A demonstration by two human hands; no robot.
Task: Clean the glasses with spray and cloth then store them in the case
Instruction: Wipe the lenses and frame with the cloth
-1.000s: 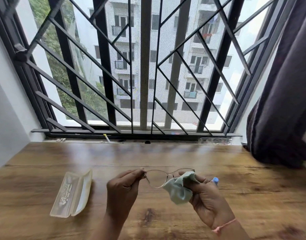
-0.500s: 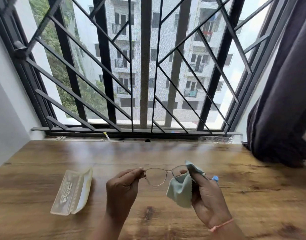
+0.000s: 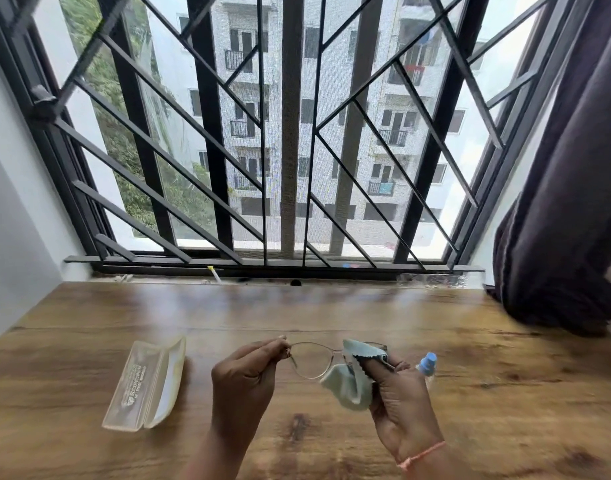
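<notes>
The thin gold-wire-framed glasses (image 3: pixel 309 361) hang in the air just above the wooden table (image 3: pixel 331 313), held between both hands low in the middle of the view. The left hand (image 3: pixel 243 382) sits at the glasses' 9 o'clock side, its fingertips pinched onto the frame's left end by the hinge. The lens nearest that hand is bare and clear; the table grain shows through it.

At the glasses' 3 o'clock side the right hand (image 3: pixel 401 400) is closed around a pale mint-green microfibre cloth (image 3: pixel 349 386) with a zigzag edge. The cloth is folded over the other lens, pressed there between thumb and fingers, so that lens is mostly hidden. The rest of the cloth droops toward 6 o'clock below the frame. A thin orange thread bracelet (image 3: pixel 422 455) circles the right wrist.

Just past the right hand, at its 2 o'clock, a small clear spray bottle with a blue cap (image 3: pixel 428 362) stands on the table, partly hidden by the fingers.

Well apart from the left hand, at its 9 o'clock, a translucent cream plastic glasses case (image 3: pixel 146 384) lies open on the table, lid hinged back.

Beyond, at 12 o'clock, is a black-barred window (image 3: pixel 290 133), with a dark curtain (image 3: pixel 567 202) at 2 o'clock.
</notes>
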